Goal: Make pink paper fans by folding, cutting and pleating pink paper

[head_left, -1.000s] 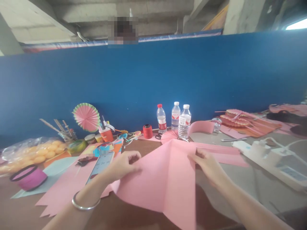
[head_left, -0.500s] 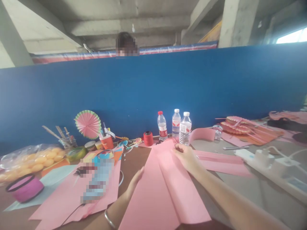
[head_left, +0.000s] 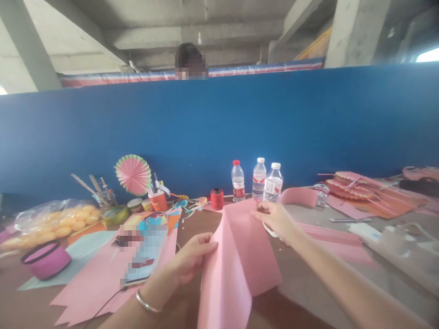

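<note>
A large pink paper sheet with lengthwise creases is held up over the brown table, its two sides angled apart. The left edge of the paper is pinched by my left hand, thumb on top and a metal bangle on the wrist. At the paper's upper right edge, my right hand grips it between thumb and fingers. Just beyond the paper stand a red thread spool and a red-capped bottle.
More pink sheets, a purple band and a bag of yellow balls lie left. A white power strip is at right. Behind stands a blue partition, with a person's head above it.
My left hand has come from behind the paper to its left edge, thumb now on top. The paper's left part has risen and folded inward. The view has shifted slightly left.
</note>
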A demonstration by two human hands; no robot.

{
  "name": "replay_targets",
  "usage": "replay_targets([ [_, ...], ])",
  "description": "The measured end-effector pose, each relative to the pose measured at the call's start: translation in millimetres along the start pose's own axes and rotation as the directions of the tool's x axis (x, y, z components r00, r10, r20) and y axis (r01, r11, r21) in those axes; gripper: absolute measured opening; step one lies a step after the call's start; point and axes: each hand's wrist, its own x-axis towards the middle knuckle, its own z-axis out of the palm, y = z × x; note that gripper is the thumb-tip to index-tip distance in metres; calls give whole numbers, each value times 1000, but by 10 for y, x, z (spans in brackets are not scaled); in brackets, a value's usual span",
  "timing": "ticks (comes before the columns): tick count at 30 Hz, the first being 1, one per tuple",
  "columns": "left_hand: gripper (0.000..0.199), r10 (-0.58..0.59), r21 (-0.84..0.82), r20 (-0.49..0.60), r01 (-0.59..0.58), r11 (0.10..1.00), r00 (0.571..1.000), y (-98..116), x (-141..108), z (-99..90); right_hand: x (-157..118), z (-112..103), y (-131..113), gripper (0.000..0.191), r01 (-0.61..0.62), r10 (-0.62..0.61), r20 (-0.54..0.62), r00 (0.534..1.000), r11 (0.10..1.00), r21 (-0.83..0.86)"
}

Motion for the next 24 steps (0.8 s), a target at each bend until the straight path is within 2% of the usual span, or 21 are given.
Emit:
replay_targets([
  [3, 24, 59, 167, -85, -44, 985, 995, 229, 0, -155, 36, -180, -160, 23, 39, -38, 17, 999, 997, -70],
  [5, 22, 116, 283, -119, -79, 956, 986, 406, -20, -236, 55, -300, -345, 23, 69, -72, -11, 997, 987, -147],
  [8, 24, 126, 424, -71, -85, 901, 989, 592, 11, -298, 96, -410, -688, 17, 92, -115, -57, 992, 946, -311],
  [9, 27, 109, 469, -43, -76, 880, 993, 613, 56, -314, 118, -415, -790, 18, 76, -113, -41, 993, 851, -520],
  [10, 30, 91, 518, -20, -68, 853, 996, 608, 116, -333, 145, -402, -870, 19, 48, -56, 11, 998, 720, -692],
  [12, 34, 73, 631, -5, -54, 774, 997, 529, 264, -379, 204, -322, -934, 15, 38, 11, 61, 998, 657, -753],
  [15, 49, 91, 791, -48, -18, 612, 995, 313, 427, -414, 270, -124, -771, 7, 28, 102, 121, 987, 638, -769],
  [17, 56, 129, 857, -15, -54, 513, 992, 164, 429, -367, 285, -1, -548, 9, 18, 161, 163, 973, 658, -753],
  [19, 51, 127, 889, 100, -146, 434, 987, 35, 352, -263, 285, 78, -314, 20, 5, 195, 202, 960, 709, -705],
  [20, 51, 101, 892, 174, -200, 405, 980, -21, 298, -203, 283, 101, -210, 18, -3, 193, 210, 959, 742, -670],
  [22, 57, 11, 885, 311, -294, 361, 950, -122, 191, -93, 272, 130, -43, 15, -7, 162, 224, 961, 825, -565],
  [24, 66, -88, 899, 381, -347, 268, 920, -210, 119, -29, 237, 161, 76, 23, 4, 119, 269, 956, 910, -415],
])
